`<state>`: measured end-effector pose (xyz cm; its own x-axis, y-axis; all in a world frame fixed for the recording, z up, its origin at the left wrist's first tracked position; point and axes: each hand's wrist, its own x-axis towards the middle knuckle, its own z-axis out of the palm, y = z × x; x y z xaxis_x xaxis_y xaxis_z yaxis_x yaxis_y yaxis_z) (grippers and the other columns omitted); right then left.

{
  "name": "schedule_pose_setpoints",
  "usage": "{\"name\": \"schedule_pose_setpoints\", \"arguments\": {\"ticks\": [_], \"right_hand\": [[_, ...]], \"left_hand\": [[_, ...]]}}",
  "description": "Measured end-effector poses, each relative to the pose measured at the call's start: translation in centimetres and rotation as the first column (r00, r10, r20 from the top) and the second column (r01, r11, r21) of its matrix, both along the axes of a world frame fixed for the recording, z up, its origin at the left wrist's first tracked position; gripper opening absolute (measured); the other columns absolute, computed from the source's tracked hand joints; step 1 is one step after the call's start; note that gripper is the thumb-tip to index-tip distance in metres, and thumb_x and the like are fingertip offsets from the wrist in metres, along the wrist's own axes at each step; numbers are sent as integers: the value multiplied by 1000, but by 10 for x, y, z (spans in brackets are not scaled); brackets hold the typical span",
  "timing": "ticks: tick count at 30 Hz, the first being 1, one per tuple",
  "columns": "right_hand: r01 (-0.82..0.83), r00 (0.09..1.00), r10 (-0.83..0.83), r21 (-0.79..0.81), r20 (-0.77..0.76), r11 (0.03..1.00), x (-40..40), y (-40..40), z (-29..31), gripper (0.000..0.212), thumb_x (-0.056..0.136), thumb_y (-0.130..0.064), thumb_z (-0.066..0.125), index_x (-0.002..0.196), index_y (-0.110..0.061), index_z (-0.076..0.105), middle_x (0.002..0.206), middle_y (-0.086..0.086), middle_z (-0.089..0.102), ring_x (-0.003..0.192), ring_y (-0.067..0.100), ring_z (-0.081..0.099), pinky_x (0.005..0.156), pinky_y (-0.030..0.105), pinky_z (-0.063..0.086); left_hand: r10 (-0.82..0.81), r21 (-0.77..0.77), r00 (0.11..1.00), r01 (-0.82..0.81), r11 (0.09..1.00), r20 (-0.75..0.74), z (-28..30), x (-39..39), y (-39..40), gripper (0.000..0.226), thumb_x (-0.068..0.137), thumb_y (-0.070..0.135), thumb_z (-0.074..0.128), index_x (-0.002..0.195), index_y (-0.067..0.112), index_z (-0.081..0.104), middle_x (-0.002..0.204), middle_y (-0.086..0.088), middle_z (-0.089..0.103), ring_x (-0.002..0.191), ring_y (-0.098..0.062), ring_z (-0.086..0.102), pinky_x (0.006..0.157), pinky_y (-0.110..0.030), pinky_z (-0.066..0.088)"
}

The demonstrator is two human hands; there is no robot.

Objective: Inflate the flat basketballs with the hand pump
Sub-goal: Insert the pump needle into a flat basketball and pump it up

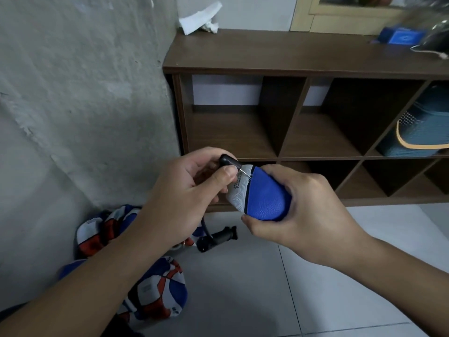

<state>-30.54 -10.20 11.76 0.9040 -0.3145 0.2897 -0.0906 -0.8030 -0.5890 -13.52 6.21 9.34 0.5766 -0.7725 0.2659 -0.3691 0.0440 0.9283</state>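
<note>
My right hand (298, 207) grips a flat blue and white basketball (260, 195), folded over on itself. My left hand (192, 188) pinches the black end of the pump hose (229, 161), and its thin metal needle (246, 173) touches the ball at the black seam. The black hand pump (218, 238) lies on the floor tiles below my hands, its hose running up behind my left hand. Two more flat balls in blue, white and red lie on the floor: one (97, 229) against the wall, one (158, 290) under my left forearm.
A brown cubby shelf (291, 59) stands ahead against the wall, with a blue and orange bag (422, 127) in a right cubby. On its top lie white crumpled paper (201, 18) and a blue box (401, 36). A rough grey wall (73, 93) closes the left side.
</note>
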Motion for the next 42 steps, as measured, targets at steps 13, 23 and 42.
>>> {"name": "schedule_pose_setpoints", "arguments": {"ticks": [13,23,42], "right_hand": [[-7,1000,7,6,13,1000,-5,-9,-6,41,74,-44,91,105,-31,67,85,-11,66,75,16,66,61,33,54],[-26,999,22,-165,-31,986,5,-14,5,40,73,-54,83,100,-35,61,81,-11,63,71,13,64,58,26,50],[-146,988,114,-363,-108,920,18,-21,-3,38,81,-59,74,109,-34,66,75,-13,63,64,14,61,58,33,53]], "left_hand": [[-34,43,999,32,999,42,4,-5,-10,15,108,20,65,118,22,76,102,2,80,95,-19,77,74,-32,63],[44,58,961,-62,996,274,6,-6,-2,12,107,20,68,114,19,77,100,8,74,98,-14,76,74,-22,65],[11,204,946,-81,976,324,-4,-6,-4,16,105,35,63,101,25,75,87,6,69,81,-17,69,71,-41,56]]}}
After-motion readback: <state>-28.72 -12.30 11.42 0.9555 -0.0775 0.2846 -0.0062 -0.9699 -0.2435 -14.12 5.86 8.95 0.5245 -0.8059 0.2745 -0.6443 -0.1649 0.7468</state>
